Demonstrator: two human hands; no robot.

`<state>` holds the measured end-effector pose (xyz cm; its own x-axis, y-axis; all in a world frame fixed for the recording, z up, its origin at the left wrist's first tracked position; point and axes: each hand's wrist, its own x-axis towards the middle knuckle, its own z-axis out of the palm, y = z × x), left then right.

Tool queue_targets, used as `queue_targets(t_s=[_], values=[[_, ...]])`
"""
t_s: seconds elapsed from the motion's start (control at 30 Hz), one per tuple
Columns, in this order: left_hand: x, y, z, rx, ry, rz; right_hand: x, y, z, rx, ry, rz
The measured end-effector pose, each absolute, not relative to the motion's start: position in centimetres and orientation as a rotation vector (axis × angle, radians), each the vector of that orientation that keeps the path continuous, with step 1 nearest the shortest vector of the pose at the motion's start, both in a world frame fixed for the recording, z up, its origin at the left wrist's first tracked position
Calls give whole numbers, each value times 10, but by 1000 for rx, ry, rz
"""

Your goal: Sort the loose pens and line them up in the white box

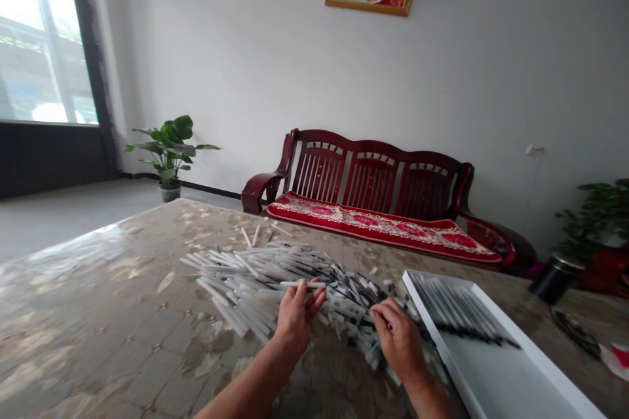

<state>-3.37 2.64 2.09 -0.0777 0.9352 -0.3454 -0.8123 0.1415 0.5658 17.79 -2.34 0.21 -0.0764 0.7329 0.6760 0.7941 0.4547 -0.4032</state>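
Observation:
My left hand [296,314] pinches a white pen barrel [315,285] between thumb and fingers, holding it roughly level above the heap. A loose pile of similar white barrels [236,281] spreads out to the left, with some black thin pieces among them. My right hand [401,339] is closed, thumb against fingertips, over a scatter of small clear and black pen parts [346,306]; whatever lies in its fingers is too small or hidden to make out. Beside it on the right, a white tray [445,355] holds a row of pens [457,308] with dark ends.
The table [122,340] has a patterned, shiny cover. A cable [574,334] and a black pot [555,277] with a plant are at the right. Beyond the table stands a red wooden bench [371,183]; another potted plant [170,150] stands on the floor at left.

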Motion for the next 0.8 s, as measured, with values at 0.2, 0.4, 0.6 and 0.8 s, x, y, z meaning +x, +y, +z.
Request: queue_targets(t_s=[0.2,0.4,0.6,0.8], values=[[-34,25,23,232,781,1470,178,-25,4,-1324,-1857,-88],[-34,24,24,263,793,1463,178,-26,5,-1323,-1855,-96],[-35,23,26,259,805,1459,178,-26,7,-1304,-1839,-114],[-34,24,21,405,832,1440,178,-28,12,-1319,-1868,-169]])
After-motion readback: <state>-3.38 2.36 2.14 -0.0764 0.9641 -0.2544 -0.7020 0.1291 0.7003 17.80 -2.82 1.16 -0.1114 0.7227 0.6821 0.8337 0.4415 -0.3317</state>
